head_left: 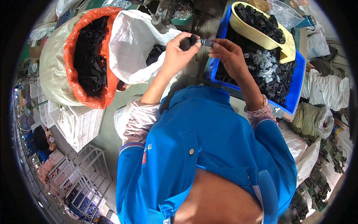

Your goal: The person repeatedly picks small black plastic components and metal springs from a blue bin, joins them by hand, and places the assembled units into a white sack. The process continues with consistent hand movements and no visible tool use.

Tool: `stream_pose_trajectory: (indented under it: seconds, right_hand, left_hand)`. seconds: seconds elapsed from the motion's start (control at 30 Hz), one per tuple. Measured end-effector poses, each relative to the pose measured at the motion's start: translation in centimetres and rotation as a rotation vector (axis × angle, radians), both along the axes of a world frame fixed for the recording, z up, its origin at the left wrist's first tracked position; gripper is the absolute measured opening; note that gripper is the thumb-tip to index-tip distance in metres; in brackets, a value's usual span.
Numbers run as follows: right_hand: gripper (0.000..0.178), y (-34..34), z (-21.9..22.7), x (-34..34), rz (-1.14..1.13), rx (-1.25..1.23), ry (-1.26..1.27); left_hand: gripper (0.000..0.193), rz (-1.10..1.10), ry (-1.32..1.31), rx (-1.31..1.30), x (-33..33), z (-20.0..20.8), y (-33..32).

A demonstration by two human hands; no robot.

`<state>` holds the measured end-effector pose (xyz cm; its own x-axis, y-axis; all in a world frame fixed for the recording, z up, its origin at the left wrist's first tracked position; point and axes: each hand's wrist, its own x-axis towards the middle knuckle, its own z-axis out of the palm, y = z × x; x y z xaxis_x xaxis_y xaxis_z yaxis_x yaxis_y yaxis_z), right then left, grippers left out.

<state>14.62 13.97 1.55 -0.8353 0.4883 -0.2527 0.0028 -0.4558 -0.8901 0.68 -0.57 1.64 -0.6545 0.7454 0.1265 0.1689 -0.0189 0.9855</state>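
My left hand (179,53) is closed around a black plastic part (187,42) with a rounded end. My right hand (232,56) pinches a small dark grey flat piece (209,43). Between the two hands, a small metal spring (202,42) sits against both pieces; whether it is seated in either one I cannot tell. Just right of my right hand stands a blue tray (297,80) holding small black parts and a heap of coiled metal springs (265,65). A yellow scoop-shaped container (286,46) full of black parts rests across the tray's far side.
Left of my left hand, a white sack (128,44) holds some black parts. Beside it stands an orange-lined sack (71,56) full of black parts. Beyond my hands are a metal machine part (156,20) and a green bowl (182,21) of small metal pieces.
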Motion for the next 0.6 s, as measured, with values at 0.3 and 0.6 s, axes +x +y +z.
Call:
stream_pose_trajectory:
  seconds: [0.3, 0.6]
  right_hand:
    - [0.03, -0.2, -1.1, -0.1, -0.057, 0.187, 0.094]
    - [0.032, 2.0, -0.6, -0.1, -0.007, -0.083, 0.057]
  left_hand:
    - [0.014, 0.024, -0.323, 0.12, 0.8, -1.6, 0.4]
    - [0.042, -0.142, -0.839, 0.049, -1.8, -1.1, -2.1]
